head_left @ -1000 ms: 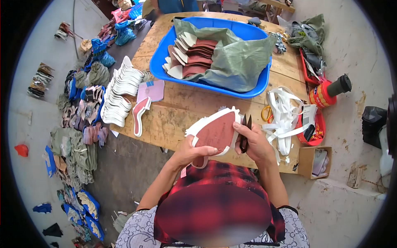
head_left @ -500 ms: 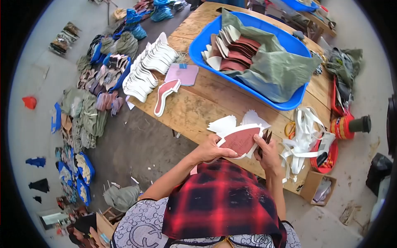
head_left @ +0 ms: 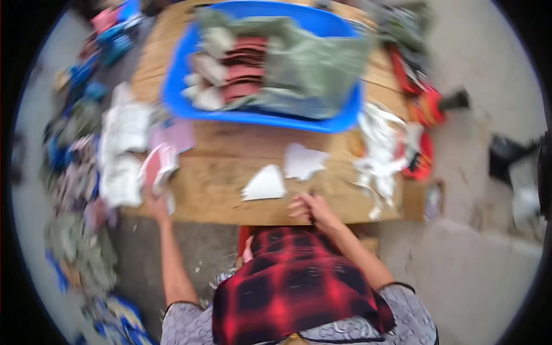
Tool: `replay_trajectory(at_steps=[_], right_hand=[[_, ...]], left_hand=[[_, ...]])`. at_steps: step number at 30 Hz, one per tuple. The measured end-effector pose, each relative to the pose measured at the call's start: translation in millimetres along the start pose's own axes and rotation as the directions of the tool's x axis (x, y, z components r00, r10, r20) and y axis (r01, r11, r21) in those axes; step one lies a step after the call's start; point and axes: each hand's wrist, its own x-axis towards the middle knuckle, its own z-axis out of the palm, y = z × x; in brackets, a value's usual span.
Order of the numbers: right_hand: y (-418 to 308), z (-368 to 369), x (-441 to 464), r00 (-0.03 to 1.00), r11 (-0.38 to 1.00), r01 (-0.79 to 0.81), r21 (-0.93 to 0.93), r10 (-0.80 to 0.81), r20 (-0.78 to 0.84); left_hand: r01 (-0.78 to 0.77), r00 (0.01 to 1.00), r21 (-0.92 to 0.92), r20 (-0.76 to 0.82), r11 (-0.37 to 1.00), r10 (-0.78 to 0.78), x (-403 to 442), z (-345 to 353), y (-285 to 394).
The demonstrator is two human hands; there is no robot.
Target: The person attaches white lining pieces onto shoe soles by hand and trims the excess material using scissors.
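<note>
My left hand, blurred by motion, reaches to the table's left side with its fingers closed at the lower end of a red-and-white shoe piece. Whether it touches one piece or two is unclear. A stack of white-edged pieces and a lilac sheet lie beside it. Near the front edge, my right hand is curled closed around dark snips, mostly hidden in the fist. Just beyond it lie two white cut pieces, one fan-shaped, the other with a jagged edge.
A blue tub at the back holds rows of red-and-white pieces and green sheeting. White strips hang over the right side, near a red container and a cardboard box. Bundles cover the left floor.
My hands have parted: the left swung to the pieces at the left, and the red panel is gone from between them. My right hand keeps the snips. The view has turned.
</note>
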Motion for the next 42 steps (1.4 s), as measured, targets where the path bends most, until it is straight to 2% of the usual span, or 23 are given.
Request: replay_trajectory(at_steps=[1,2,4,5,7,9,10,11,14,17,18,19,22,24,28,31,32,34,37,39,40,41,42], right_hand=[[-5.2,0.4,-8.8,0.991,0.989,-0.065,0.130,0.079,-0.109],[-5.7,-16.1,-16.0,0.976,0.993,-0.040,0.109,0.062,-0.208],[1.5,-40.8,-17.3,0.937,0.998,-0.018,0.053,0.036,-0.346],[2.9,-70.0,-17.9,0.903,1.000,0.012,0.020,-0.002,-0.430],[0.8,-119.7,-18.0,0.680,0.975,0.217,-0.039,-0.179,-0.711],[2.6,-191.8,-13.9,0.480,0.924,0.283,-0.258,-0.369,-0.796],[-1.3,-219.2,-12.0,0.402,0.904,0.291,-0.313,-0.412,-0.818],[-5.2,-242.7,-11.4,0.319,0.882,0.291,-0.370,-0.454,-0.832],[-5.3,-297.8,-9.8,0.132,0.877,0.344,-0.336,-0.400,-0.907],[6.6,-334.3,-7.0,0.157,0.884,0.459,-0.088,-0.178,-0.972],[3.7,-339.8,-6.7,0.168,0.868,0.489,-0.093,-0.198,-0.966],[4.6,-343.3,-6.3,0.184,0.853,0.514,-0.088,-0.210,-0.960],[-1.0,-320.1,-29.3,0.231,0.869,0.485,-0.094,-0.231,-0.945],[20.1,-327.5,-36.2,0.274,0.870,0.442,-0.217,-0.361,-0.891],[46.2,-274.7,-66.2,0.254,0.955,0.084,-0.284,-0.296,-0.921],[70.6,-255.0,-66.2,0.239,0.826,-0.192,-0.530,-0.485,-0.841],[73.9,-248.7,-61.3,0.275,0.800,-0.199,-0.566,-0.509,-0.816],[79.8,-246.9,-58.0,0.332,0.742,-0.217,-0.634,-0.555,-0.763],[104.9,-264.8,-44.6,0.391,0.644,-0.429,-0.634,-0.500,-0.772],[112.7,-261.3,-46.3,0.281,0.603,-0.296,-0.741,-0.686,-0.671],[121.6,-264.6,-48.2,0.336,0.751,-0.083,-0.655,-0.597,-0.728],[105.1,-248.1,-55.8,0.387,0.860,0.112,-0.498,-0.499,-0.775],[94.3,-227.7,-71.2,0.372,0.821,0.166,-0.546,-0.565,-0.737]], left_hand=[[-0.171,0.985,-0.068,-0.048,0.983,0.168,22.2,11.0,-43.8],[-0.132,0.989,0.117,0.082,0.984,0.123,47.0,10.9,-101.3],[-0.086,0.994,0.247,0.085,0.965,0.067,41.1,12.9,-82.4],[-0.076,0.996,0.217,0.063,0.973,0.064,36.8,14.9,-84.7],[-0.107,0.994,0.103,0.004,0.989,0.107,45.4,15.2,-105.1],[-0.013,1.000,0.276,-0.010,0.961,0.017,35.6,10.7,-82.9],[0.032,0.999,0.358,-0.025,0.933,-0.025,30.9,11.7,-68.4],[-0.040,0.998,0.341,-0.036,0.939,0.056,37.9,13.2,-85.7],[0.023,0.992,0.369,0.107,0.929,-0.067,48.8,3.7,-87.7],[-0.070,0.974,0.210,0.226,0.975,0.021,47.1,4.5,-92.4],[-0.094,0.963,0.180,0.265,0.979,0.044,45.4,-0.7,-95.6],[-0.106,0.970,0.344,0.244,0.933,0.021,44.1,-3.4,-100.0],[-0.277,0.958,0.521,0.209,0.807,0.194,23.0,-4.4,-95.5],[-0.321,0.943,0.466,0.243,0.824,0.229,-1.1,-5.2,-79.3],[-0.280,0.948,0.305,0.237,0.910,0.212,-28.5,-2.4,-62.6],[-0.145,0.964,0.544,0.265,0.826,-0.006,-35.3,-3.4,-61.8],[-0.215,0.971,0.616,0.214,0.758,0.102,-39.1,-1.2,-66.4],[-0.249,0.967,0.576,0.200,0.779,0.160,-47.1,5.7,-53.4],[-0.247,0.949,0.292,0.265,0.924,0.170,-67.2,30.8,11.2],[-0.259,0.942,0.149,0.256,0.954,0.216,-66.1,43.5,34.0],[-0.331,0.925,0.204,0.264,0.921,0.274,-67.1,50.2,60.6],[-0.251,0.947,0.033,0.215,0.967,0.238,-80.6,58.2,112.8],[-0.331,0.929,0.054,0.195,0.942,0.315,-66.5,70.2,120.0]])
